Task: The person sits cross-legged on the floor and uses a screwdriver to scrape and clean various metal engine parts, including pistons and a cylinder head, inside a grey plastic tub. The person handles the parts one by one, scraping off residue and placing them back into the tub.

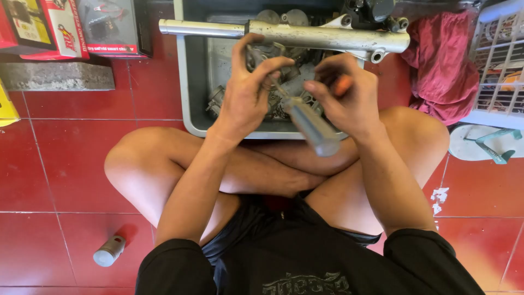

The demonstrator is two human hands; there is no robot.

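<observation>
I sit cross-legged on a red tiled floor, hands raised over a grey tray (pixel 191 104) of metal engine parts. My left hand (pixel 248 87) grips a small metal part at the end of a grey metal tube (pixel 311 125) that slants toward me. My right hand (pixel 346 95) is closed on an orange-handled tool (pixel 343 84) held close to the tube's upper end. A long silver fork leg (pixel 305 35) lies across the tray just beyond both hands.
A crumpled red cloth (pixel 442 65) lies right of the tray, next to a white plastic basket (pixel 499 60). A sandal (pixel 483 143) rests at the right. Red boxes (pixel 71 27) and a concrete block (pixel 54 75) are at top left. A small capped bottle (pixel 109 251) lies lower left.
</observation>
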